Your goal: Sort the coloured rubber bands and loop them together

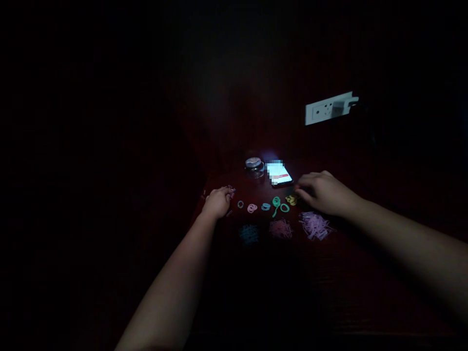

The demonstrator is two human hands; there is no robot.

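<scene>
My left hand (218,201) reaches over the left end of a row of small items, its fingers stretched out and touching a little heap of pinkish pieces (231,192). My right hand (321,192) is beside a cluster of yellow hair ties (291,200). Its thumb and fingers are bent together, and whatever they hold is hidden. Between my hands lie a dark ring-shaped tie (240,204), pink hair ties (252,208), blue hair ties (265,206) and green hair ties (277,201).
Nearer me lie a teal pile of small thin pieces (249,234), a reddish pile (281,228) and a lilac pile (316,225). Behind the row stand a round lidded jar (253,165) and a lit phone (280,173). A power socket strip (325,110) holds a plug. Surroundings are very dark.
</scene>
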